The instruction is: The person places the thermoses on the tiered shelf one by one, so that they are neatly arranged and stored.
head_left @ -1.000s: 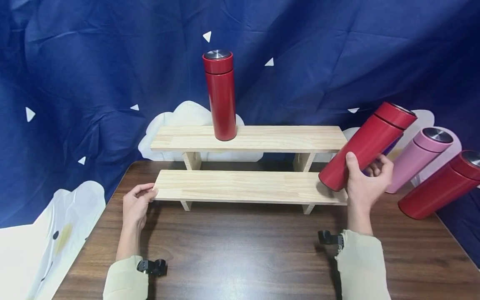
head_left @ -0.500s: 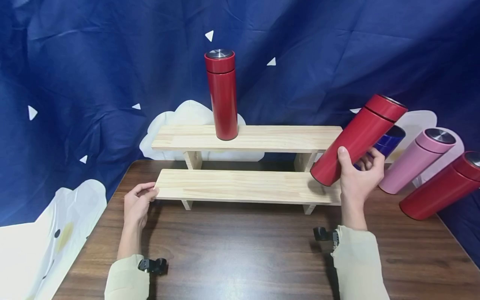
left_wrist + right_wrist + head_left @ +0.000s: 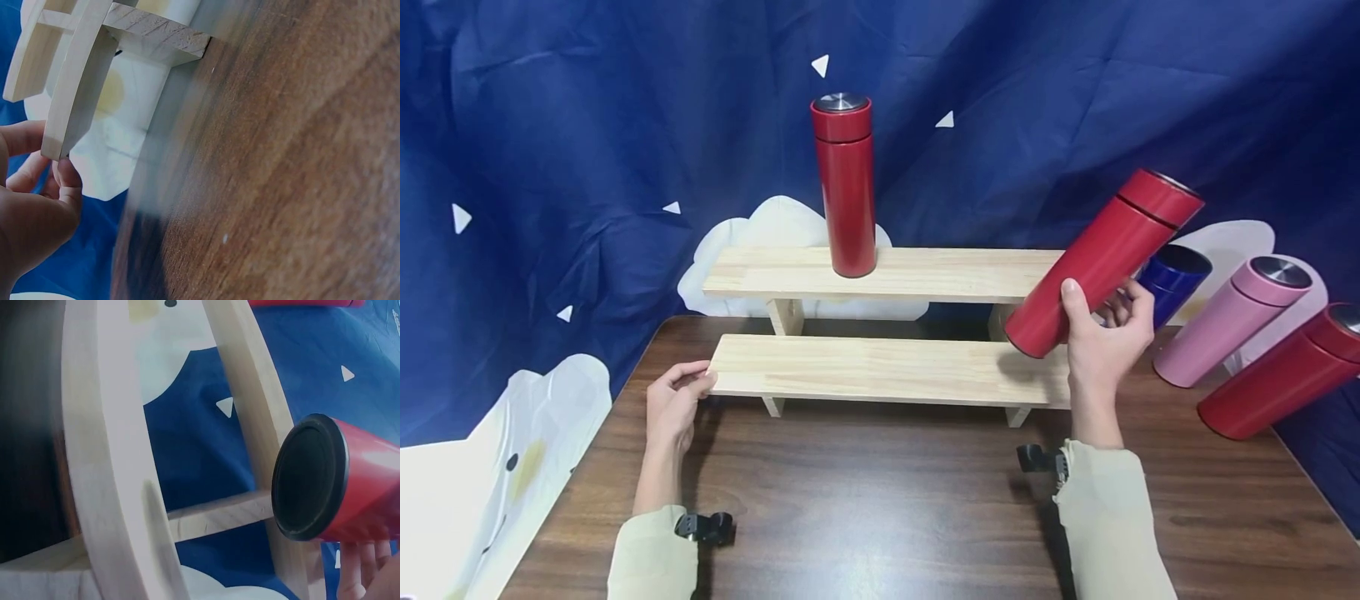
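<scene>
My right hand (image 3: pixel 1105 342) grips a red thermos flask (image 3: pixel 1101 262) round its lower part. The flask leans with its lid up to the right, and its base hangs over the right end of the lower board. In the right wrist view the dark base of the held flask (image 3: pixel 309 478) shows apart from the boards. At the left end of the two-tier wooden shelf (image 3: pixel 880 367), my left hand (image 3: pixel 673 404) pinches the lower board between thumb and fingers, also seen in the left wrist view as a hand (image 3: pixel 40 206) at the board's end.
Another red flask (image 3: pixel 847 192) stands upright on the upper board. To the right stand a blue flask (image 3: pixel 1176 279), partly hidden by my hand, a pink flask (image 3: pixel 1228 325) and a further red flask (image 3: pixel 1277 375). Behind the brown table (image 3: pixel 880 492) hangs a blue cloth (image 3: pixel 625 125).
My right hand has carried the tilted red flask left and slightly up, uncovering more of the blue flask. My left hand has kept its place at the shelf's end.
</scene>
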`<move>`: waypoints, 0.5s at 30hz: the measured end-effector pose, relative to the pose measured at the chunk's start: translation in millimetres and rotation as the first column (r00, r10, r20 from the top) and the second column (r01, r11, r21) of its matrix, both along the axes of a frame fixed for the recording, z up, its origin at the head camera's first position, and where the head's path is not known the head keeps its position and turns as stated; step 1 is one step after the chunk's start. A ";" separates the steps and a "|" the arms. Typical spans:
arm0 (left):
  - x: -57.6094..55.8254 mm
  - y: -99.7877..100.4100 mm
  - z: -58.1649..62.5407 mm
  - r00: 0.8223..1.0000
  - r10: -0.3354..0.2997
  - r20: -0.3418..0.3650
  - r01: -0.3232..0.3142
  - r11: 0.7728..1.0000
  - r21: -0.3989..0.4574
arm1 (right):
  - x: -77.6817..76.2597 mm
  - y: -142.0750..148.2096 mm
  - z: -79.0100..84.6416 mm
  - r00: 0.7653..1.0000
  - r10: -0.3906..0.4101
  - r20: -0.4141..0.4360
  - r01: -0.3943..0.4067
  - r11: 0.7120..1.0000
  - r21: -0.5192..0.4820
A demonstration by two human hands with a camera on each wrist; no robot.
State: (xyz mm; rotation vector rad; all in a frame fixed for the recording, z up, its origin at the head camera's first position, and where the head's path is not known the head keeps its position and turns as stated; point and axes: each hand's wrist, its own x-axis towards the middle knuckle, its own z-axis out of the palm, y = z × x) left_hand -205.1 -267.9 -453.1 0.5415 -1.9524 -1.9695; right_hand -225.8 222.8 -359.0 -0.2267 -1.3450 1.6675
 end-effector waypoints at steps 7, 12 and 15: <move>-1.2 -0.7 -0.1 1.000 -0.009 -0.011 0.009 1.000 0.014 | -3.8 -9.4 9.5 0.999 0.032 -0.018 -0.032 0.999 -0.011; -1.4 -1.2 -0.8 1.000 -0.007 -0.010 0.007 1.000 0.014 | -7.2 -16.3 10.9 0.998 0.046 -0.033 -0.046 0.999 -0.013; -1.8 -1.4 -0.5 1.000 -0.009 -0.011 0.009 1.000 0.005 | -8.8 -21.1 13.2 0.997 0.058 -0.050 -0.059 0.998 -0.012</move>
